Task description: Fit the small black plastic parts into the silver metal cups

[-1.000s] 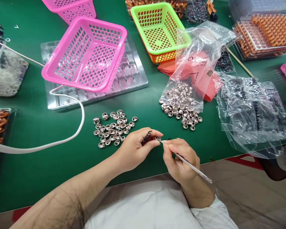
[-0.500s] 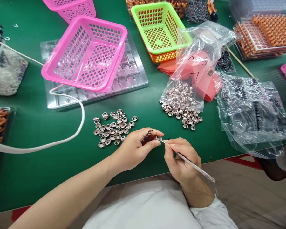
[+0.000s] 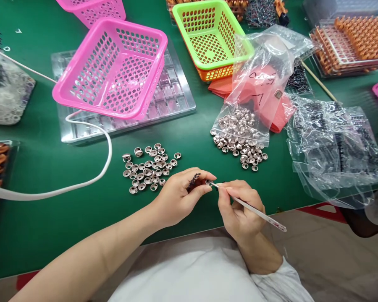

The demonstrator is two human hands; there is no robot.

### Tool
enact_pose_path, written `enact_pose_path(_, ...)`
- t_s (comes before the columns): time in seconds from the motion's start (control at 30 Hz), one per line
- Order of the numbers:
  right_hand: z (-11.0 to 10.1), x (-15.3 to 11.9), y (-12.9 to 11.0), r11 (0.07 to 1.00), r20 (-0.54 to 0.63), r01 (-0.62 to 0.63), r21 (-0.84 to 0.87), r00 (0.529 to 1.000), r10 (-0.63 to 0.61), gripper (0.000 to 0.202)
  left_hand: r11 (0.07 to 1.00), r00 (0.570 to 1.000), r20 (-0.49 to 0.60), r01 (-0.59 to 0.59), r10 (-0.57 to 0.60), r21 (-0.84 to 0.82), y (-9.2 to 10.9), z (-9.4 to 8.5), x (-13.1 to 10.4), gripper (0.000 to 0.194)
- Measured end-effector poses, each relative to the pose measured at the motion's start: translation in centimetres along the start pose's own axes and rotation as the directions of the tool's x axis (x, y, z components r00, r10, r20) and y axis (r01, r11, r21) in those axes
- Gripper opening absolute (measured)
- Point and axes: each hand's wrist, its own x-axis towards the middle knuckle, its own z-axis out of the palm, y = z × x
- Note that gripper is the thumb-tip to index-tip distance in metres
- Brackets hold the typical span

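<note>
Pinched between the thumb and index finger of my left hand (image 3: 180,195) is a small silver ring (image 3: 208,183). A black beaded piece (image 3: 193,180) also sticks up from that hand's palm side. My right hand (image 3: 242,207) grips a thin, light-coloured tool (image 3: 261,214) like a pen, its tip touching the ring. A small dark bit shows by the right fingertips, too small to make out. Left of my hands, loose silver rings (image 3: 147,172) lie spread on the green table (image 3: 91,226). More silver rings (image 3: 252,155) spill from a clear bag (image 3: 258,90) beyond my right hand.
A pink basket (image 3: 135,84) rests on a metallic tray (image 3: 181,94), with a white cable (image 3: 108,155) curving beside it. Farther back stands a green basket (image 3: 208,46). Plastic bags (image 3: 330,147) lie at the right, below stacked trays of orange parts (image 3: 362,37).
The tool's rear end in my right hand has tilted slightly upward, and its tip stays at the ring. My left hand holds nearly the same pose.
</note>
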Motion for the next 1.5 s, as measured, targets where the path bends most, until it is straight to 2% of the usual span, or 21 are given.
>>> enact_pose_path(0.1,0.1,0.1,0.0,1.000,0.004,0.003,-0.025,1.000,-0.003,0.034,1.000,1.000,-0.014,-0.014,0.014,0.001,-0.1,0.2,0.0,0.018)
enact_pose_path(0.2,0.0,0.3,-0.1,1.000,0.017,-0.009,-0.017,1.000,0.009,0.034,0.999,0.999,-0.001,0.040,-0.040,-0.029,-0.2,0.2,0.0,0.019)
enact_pose_path(0.27,-0.2,0.3,-0.1,0.998,-0.004,-0.035,0.058,0.999,0.035,0.033,0.989,0.993,0.026,0.116,-0.114,-0.096,-0.2,0.1,0.0,0.020)
enact_pose_path(0.33,-0.5,0.3,0.0,0.985,-0.074,-0.071,0.156,0.994,0.083,0.030,0.964,0.981,0.064,0.191,-0.182,-0.187,-0.2,-0.1,0.0,0.020)
enact_pose_path(0.47,-0.9,0.7,0.0,0.938,-0.205,-0.155,0.309,0.953,0.225,0.021,0.898,0.955,0.150,0.293,-0.256,-0.328,0.0,-0.4,0.0,0.022)
enact_pose_path(0.67,-1.1,0.9,-0.2,0.907,-0.208,-0.219,0.361,0.929,0.307,0.015,0.856,0.942,0.187,0.331,-0.278,-0.397,0.5,-0.4,-0.1,0.021)
enact_pose_path(1.2,-1.3,0.6,0.0,0.904,-0.168,-0.218,0.366,0.941,0.295,0.017,0.876,0.948,0.209,0.304,-0.240,-0.375,0.4,-0.5,0.0,0.020)
enact_pose_path(1.33,-1.2,0.6,-0.1,0.937,-0.161,-0.182,0.297,0.958,0.238,0.018,0.888,0.950,0.206,0.296,-0.235,-0.351,0.7,-0.5,0.0,0.019)
enact_pose_path(1.5,-1.2,0.1,-0.1,0.982,-0.069,-0.090,0.167,0.992,0.103,0.022,0.928,0.961,0.180,0.255,-0.212,-0.270,0.9,-0.6,-0.1,0.019)
